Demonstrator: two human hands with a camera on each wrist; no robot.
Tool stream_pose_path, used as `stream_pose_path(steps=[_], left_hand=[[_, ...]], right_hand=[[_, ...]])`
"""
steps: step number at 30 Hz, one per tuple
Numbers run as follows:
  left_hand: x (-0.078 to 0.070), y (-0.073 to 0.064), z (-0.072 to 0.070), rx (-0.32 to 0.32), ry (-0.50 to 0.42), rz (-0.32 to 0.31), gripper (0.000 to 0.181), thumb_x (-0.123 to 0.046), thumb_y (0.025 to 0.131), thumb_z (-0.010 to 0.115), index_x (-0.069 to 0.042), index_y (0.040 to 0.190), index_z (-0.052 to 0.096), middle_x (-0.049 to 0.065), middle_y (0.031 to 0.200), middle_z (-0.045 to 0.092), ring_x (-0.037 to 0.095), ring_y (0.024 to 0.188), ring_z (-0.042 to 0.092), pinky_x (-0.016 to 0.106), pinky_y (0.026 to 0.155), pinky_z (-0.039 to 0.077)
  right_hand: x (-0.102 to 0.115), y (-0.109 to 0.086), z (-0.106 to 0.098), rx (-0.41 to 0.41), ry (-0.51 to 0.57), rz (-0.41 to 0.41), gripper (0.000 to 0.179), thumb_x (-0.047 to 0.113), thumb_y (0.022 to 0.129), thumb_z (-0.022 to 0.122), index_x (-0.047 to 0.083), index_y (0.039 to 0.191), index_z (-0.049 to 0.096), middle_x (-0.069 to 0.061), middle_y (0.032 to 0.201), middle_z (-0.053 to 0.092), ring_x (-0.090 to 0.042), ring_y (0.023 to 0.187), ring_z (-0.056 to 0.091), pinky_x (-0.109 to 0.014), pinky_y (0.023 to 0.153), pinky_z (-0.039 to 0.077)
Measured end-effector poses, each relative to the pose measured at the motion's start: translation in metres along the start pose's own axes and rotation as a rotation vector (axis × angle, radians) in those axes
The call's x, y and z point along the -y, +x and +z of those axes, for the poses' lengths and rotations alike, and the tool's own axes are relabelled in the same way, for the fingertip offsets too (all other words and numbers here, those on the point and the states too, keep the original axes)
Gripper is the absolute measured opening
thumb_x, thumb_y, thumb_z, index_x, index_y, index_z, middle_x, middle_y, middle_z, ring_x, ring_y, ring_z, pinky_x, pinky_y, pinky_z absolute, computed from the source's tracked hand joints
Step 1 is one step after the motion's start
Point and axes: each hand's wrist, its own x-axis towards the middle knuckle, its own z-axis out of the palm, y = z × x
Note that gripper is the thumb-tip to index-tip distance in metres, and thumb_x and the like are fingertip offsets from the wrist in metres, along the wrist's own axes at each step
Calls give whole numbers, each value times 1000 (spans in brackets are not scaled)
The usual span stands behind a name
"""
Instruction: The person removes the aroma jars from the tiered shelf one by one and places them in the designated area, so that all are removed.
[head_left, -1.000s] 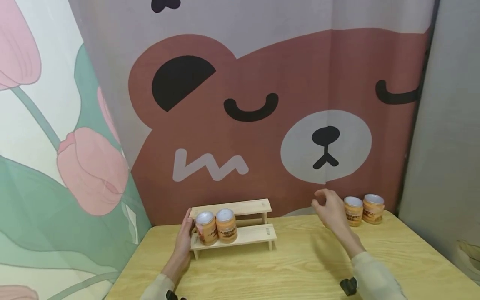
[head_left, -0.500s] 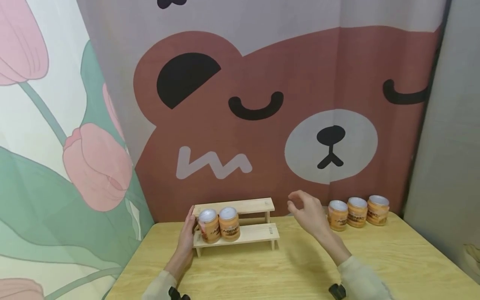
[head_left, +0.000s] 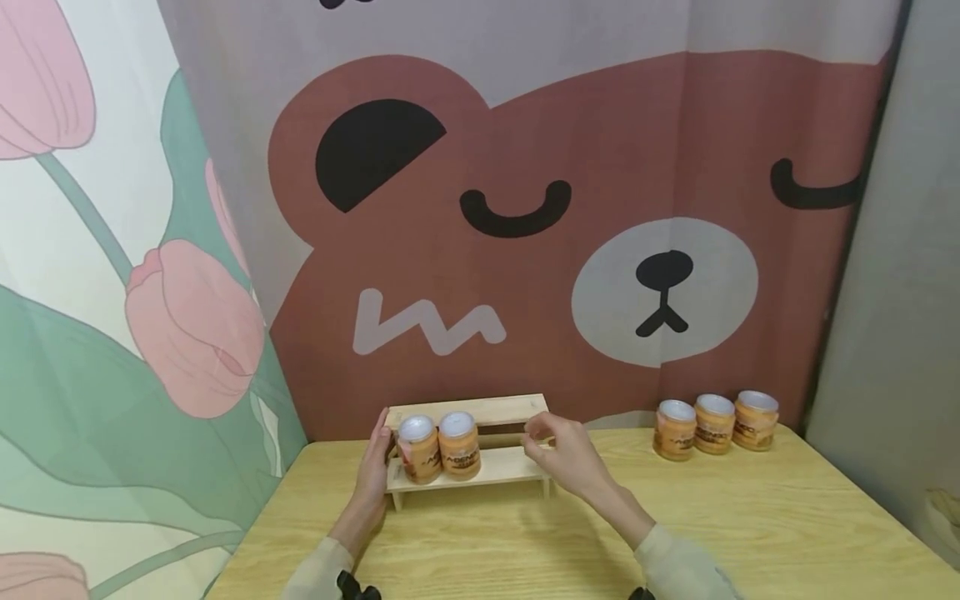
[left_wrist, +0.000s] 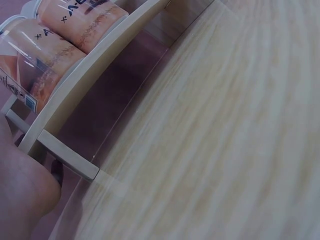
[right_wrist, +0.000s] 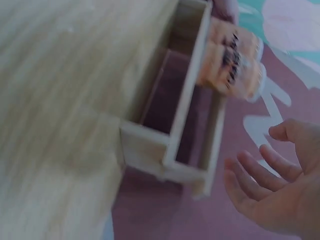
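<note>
A light wooden two-step rack [head_left: 510, 467] stands on the table. Two orange jars with pale lids, a left jar [head_left: 419, 450] and a right jar [head_left: 459, 447], sit side by side on its lower step's left part. My left hand [head_left: 369, 482] holds the rack's left end; in the left wrist view the hand [left_wrist: 25, 185] is at the end leg, with a fingertip showing behind it. My right hand [head_left: 573, 458] is by the rack's right end, its fingers loosely bent with nothing between them. In the right wrist view this hand [right_wrist: 280, 185] appears apart from the rack.
Three similar jars, a left one [head_left: 676, 431], a middle one [head_left: 714, 425] and a right one [head_left: 756, 421], stand in a row at the table's back right. Behind the wooden table [head_left: 465, 550] hangs a bear-patterned curtain [head_left: 420, 250], with a tulip-patterned one [head_left: 195, 325] at left.
My right hand has moved left from beside the jars at the right to the rack's right end. The left jar of that row now shows fully. My left hand stays at the rack.
</note>
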Motion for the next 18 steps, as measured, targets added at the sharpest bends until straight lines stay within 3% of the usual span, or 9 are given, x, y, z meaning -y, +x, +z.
stream_pose_path(steps=[4, 12, 18], left_hand=[[0, 0, 0, -1, -5, -9, 62, -54, 108, 36, -33, 165, 21, 12, 158, 32, 27, 150, 16, 54, 120, 7], [1, -1, 0, 10, -32, -24, 63, -54, 108, 39, -33, 164, 21, 17, 156, 33, 30, 150, 15, 58, 119, 7], [1, 1, 1, 29, -40, -25, 62, -52, 109, 37, -33, 165, 19, 10, 165, 22, 32, 151, 14, 60, 118, 9]], right_hand=[[2, 1, 22, 85, 74, 52, 21, 16, 94, 75, 4, 111, 70, -8, 105, 71, -21, 90, 69, -35, 74, 58], [14, 10, 60, 165, 173, 188, 52, 30, 93, 77, -4, 129, 63, -19, 117, 67, -34, 103, 66, -44, 78, 58], [27, 15, 81, 160, 190, 166, 63, 32, 90, 81, -3, 137, 57, -15, 115, 67, -32, 99, 66, -41, 73, 57]])
